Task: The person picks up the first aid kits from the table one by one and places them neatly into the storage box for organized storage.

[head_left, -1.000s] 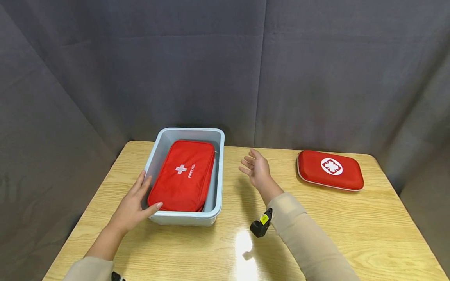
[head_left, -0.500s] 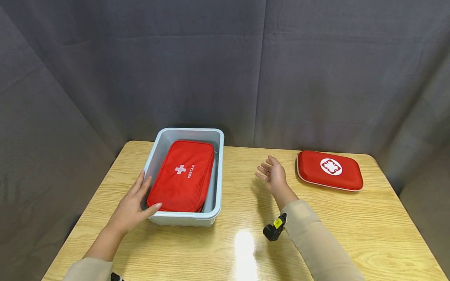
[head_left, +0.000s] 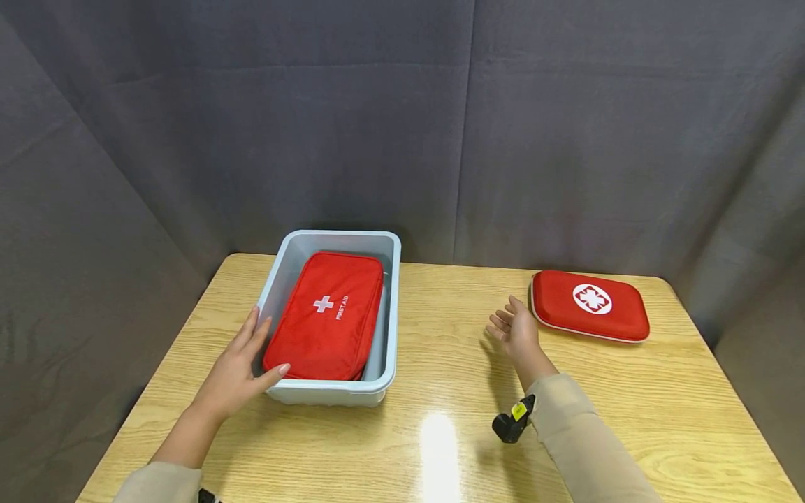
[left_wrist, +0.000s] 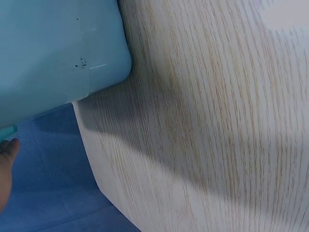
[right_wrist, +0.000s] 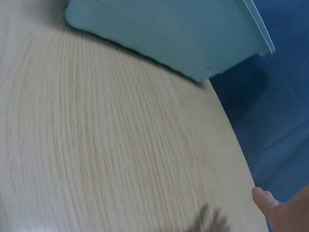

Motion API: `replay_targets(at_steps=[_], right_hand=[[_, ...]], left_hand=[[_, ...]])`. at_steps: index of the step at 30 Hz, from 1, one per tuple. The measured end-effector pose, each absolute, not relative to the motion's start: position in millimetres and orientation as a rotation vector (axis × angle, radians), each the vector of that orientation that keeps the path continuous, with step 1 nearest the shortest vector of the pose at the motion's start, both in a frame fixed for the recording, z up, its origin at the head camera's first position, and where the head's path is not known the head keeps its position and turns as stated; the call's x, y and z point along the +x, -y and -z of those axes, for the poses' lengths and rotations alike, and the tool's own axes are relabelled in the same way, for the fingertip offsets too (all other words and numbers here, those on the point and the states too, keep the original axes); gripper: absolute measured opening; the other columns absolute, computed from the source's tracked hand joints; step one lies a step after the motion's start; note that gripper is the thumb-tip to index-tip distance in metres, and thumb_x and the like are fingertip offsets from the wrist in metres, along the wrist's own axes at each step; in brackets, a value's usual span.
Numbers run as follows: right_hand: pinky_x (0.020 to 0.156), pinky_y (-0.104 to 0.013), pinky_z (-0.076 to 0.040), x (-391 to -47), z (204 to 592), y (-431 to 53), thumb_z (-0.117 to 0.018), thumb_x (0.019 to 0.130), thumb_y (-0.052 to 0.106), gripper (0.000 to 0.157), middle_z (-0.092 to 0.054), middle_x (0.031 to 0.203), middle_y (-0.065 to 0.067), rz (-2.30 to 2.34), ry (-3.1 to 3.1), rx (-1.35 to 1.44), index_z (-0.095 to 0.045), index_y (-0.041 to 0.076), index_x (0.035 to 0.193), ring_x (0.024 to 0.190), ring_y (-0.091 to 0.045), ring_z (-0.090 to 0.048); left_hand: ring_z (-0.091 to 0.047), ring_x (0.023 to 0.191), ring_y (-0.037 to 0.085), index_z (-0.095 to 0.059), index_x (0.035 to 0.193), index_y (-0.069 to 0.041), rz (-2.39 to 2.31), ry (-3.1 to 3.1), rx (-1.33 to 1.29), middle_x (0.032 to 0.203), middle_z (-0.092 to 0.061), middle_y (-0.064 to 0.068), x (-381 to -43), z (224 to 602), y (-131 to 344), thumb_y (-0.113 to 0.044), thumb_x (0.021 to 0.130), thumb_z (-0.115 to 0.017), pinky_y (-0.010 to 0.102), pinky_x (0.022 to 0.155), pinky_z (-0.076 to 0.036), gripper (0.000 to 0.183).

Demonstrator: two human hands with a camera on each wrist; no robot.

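In the head view a light blue plastic bin (head_left: 391,335) stands on the left of the table, and inside it lies a red soft first aid bag (head_left: 321,328) with a white cross. My left hand (head_left: 233,374) rests at the bin's near left corner, fingers extended along the left rim and thumb over the front rim. To the right of the bin, my right hand (head_left: 520,335) hovers above the table with loosely extended fingers and holds nothing. Just beyond it lies a red hard-shell first aid case (head_left: 591,306) with a white round emblem. I cannot tell whether the fingertips touch it.
The light wooden table (head_left: 352,454) carries both items, and its back edge runs along a grey curtain (head_left: 402,126). A black wrist camera (head_left: 512,419) sits on my right sleeve. Light glares off the front middle of the tabletop.
My right hand has moved right, and slightly nearer to me, from beside the bin to close to the hard-shell case. The left hand, bin and bag have stayed put.
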State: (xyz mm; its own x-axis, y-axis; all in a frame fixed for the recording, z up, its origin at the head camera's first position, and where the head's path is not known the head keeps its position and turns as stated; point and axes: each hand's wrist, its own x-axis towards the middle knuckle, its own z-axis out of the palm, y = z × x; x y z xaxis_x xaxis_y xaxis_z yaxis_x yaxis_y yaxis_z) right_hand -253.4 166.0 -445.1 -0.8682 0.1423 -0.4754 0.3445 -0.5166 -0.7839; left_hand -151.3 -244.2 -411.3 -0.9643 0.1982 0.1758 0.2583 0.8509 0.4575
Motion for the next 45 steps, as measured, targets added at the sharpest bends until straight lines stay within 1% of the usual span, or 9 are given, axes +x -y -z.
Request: replay_targets(at_steps=[7, 14, 19, 22, 30, 33, 39, 41, 45], right_hand=[[0.098, -0.039, -0.024, -249, 443, -184, -0.027, 0.092, 0.031, 0.06, -0.011, 0.135, -0.022, 2.532, -1.428, 0.796, -0.003, 0.0, 0.137, 0.124, -0.032, -0.018], [0.096, -0.038, -0.027, -254, 467, -210, -0.033, 0.091, 0.033, 0.062, -0.023, 0.124, -0.017, 2.536, -1.413, 0.895, -0.008, 0.001, 0.137, 0.122, -0.03, -0.022], [0.093, -0.037, -0.031, -248, 467, -218, -0.036, 0.089, 0.038, 0.065, -0.018, 0.133, -0.018, 2.499, -1.467, 0.988, -0.012, -0.001, 0.136, 0.12, -0.03, -0.026], [0.095, -0.038, -0.028, -243, 463, -219, -0.034, 0.09, 0.037, 0.065, -0.016, 0.134, -0.017, 2.487, -1.48, 1.037, -0.01, 0.0, 0.137, 0.122, -0.03, -0.023], [0.097, -0.039, -0.025, -235, 461, -233, -0.034, 0.09, 0.035, 0.063, -0.029, 0.111, -0.011, 2.536, -1.364, 1.154, -0.007, 0.004, 0.138, 0.124, -0.029, -0.021], [0.097, -0.039, -0.025, -236, 463, -239, -0.036, 0.09, 0.035, 0.063, -0.03, 0.108, -0.01, 2.552, -1.332, 1.207, -0.006, 0.008, 0.139, 0.123, -0.029, -0.021], [0.097, -0.037, -0.025, -240, 467, -253, -0.038, 0.089, 0.037, 0.064, -0.024, 0.128, -0.013, 2.565, -1.309, 1.285, -0.004, 0.017, 0.14, 0.124, -0.027, -0.022], [0.096, -0.036, -0.025, -241, 469, -257, -0.04, 0.088, 0.038, 0.065, -0.024, 0.129, -0.013, 2.565, -1.301, 1.31, -0.006, 0.019, 0.14, 0.123, -0.026, -0.023], [0.095, -0.036, -0.027, -246, 476, -266, -0.041, 0.087, 0.039, 0.063, -0.033, 0.109, -0.008, 2.542, -1.314, 1.368, -0.011, 0.019, 0.139, 0.11, -0.024, -0.036]], left_hand=[[-0.023, 0.121, 0.037, -0.028, 0.133, 0.0, 0.758, 2.908, -0.344, 0.141, -0.013, 0.014, -151, 411, 244, -0.037, 0.075, -0.062, 0.054, 0.082, -0.036, 0.077], [-0.024, 0.121, 0.038, -0.029, 0.133, 0.001, 0.776, 2.899, -0.36, 0.141, -0.013, 0.014, -151, 412, 244, -0.037, 0.076, -0.061, 0.055, 0.084, -0.034, 0.076], [-0.024, 0.12, 0.038, -0.03, 0.132, 0.002, 0.77, 2.882, -0.375, 0.141, -0.013, 0.015, -150, 411, 244, -0.035, 0.076, -0.062, 0.055, 0.085, -0.032, 0.075], [-0.024, 0.12, 0.038, -0.03, 0.132, 0.002, 0.772, 2.874, -0.377, 0.141, -0.013, 0.015, -151, 411, 244, -0.035, 0.076, -0.062, 0.055, 0.085, -0.033, 0.075], [-0.024, 0.121, 0.038, -0.03, 0.132, 0.003, 0.79, 2.861, -0.384, 0.142, -0.013, 0.014, -151, 413, 244, -0.033, 0.076, -0.063, 0.055, 0.084, -0.033, 0.074], [-0.024, 0.121, 0.038, -0.03, 0.132, 0.003, 0.796, 2.858, -0.384, 0.142, -0.013, 0.014, -150, 413, 244, -0.033, 0.076, -0.063, 0.055, 0.084, -0.033, 0.074], [-0.024, 0.121, 0.038, -0.03, 0.131, 0.003, 0.803, 2.86, -0.377, 0.142, -0.013, 0.013, -151, 414, 244, -0.033, 0.075, -0.063, 0.055, 0.084, -0.033, 0.074], [-0.024, 0.121, 0.038, -0.031, 0.132, 0.003, 0.8, 2.861, -0.374, 0.141, -0.013, 0.013, -151, 414, 245, -0.033, 0.075, -0.063, 0.056, 0.084, -0.033, 0.075], [-0.024, 0.121, 0.038, -0.03, 0.132, 0.002, 0.794, 2.865, -0.369, 0.141, -0.014, 0.013, -151, 414, 245, -0.033, 0.075, -0.063, 0.056, 0.084, -0.033, 0.075]])
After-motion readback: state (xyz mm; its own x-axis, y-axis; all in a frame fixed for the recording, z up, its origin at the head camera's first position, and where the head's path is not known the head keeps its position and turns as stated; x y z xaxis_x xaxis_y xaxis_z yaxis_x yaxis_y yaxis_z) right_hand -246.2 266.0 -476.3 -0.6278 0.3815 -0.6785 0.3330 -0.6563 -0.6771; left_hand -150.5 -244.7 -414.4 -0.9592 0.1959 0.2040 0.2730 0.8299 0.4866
